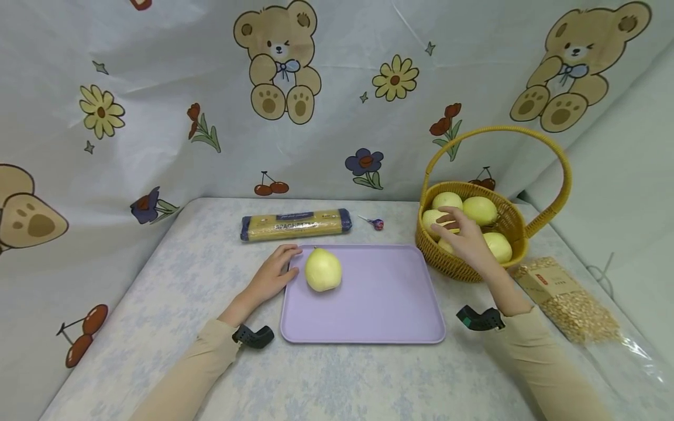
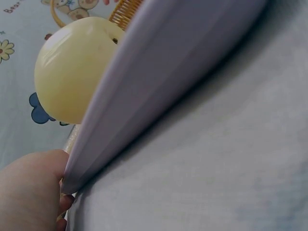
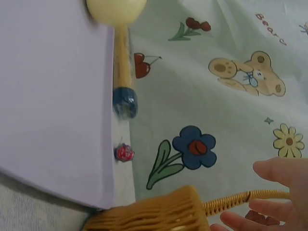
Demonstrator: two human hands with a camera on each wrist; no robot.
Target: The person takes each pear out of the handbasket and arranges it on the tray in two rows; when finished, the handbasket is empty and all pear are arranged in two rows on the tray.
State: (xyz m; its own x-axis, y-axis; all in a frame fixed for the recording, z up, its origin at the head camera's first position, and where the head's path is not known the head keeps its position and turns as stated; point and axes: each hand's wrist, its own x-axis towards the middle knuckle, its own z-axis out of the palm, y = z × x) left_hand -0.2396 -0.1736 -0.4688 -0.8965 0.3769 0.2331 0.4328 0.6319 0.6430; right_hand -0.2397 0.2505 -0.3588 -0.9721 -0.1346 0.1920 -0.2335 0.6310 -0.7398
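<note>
Lilac tray (image 1: 379,298) holds one pear (image 1: 323,269); one basket (image 1: 447,266), five pears (image 1: 480,210); two hands (image 1: 271,275) (image 1: 466,237)

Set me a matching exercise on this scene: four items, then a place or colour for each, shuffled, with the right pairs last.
1. Tray
2. Basket
3. Lollipop
4. Left hand

A. Between the spaghetti and the basket
B. Golden-brown
C. At the tray's left edge
D. Lilac

Pairs: 1-D, 2-B, 3-A, 4-C
</note>
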